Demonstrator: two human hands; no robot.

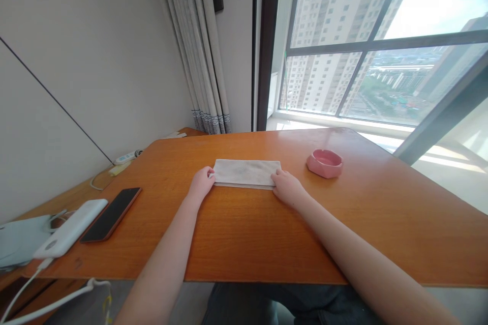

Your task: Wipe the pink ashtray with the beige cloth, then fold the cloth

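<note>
There is one left hand [203, 182] and one right hand [286, 185], two in all. There is one folded cloth [247, 172], one pink ashtray [324, 168], one phone [111, 214], one white power bank [72, 228], one power strip [125, 157], one wooden table [259, 238] and one curtain [200, 45].

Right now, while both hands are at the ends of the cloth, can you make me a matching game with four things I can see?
Things:
1. Folded cloth
2. Smartphone
3. Ashtray
4. Curtain

Clues:
A. Pink, to the right of the right hand
B. Hanging, with a patterned band near its bottom
C. Between the fingers of the left hand and those of the right
D. Dark screen, lying beside the white power bank

Right pairs: 1-C, 2-D, 3-A, 4-B
</note>
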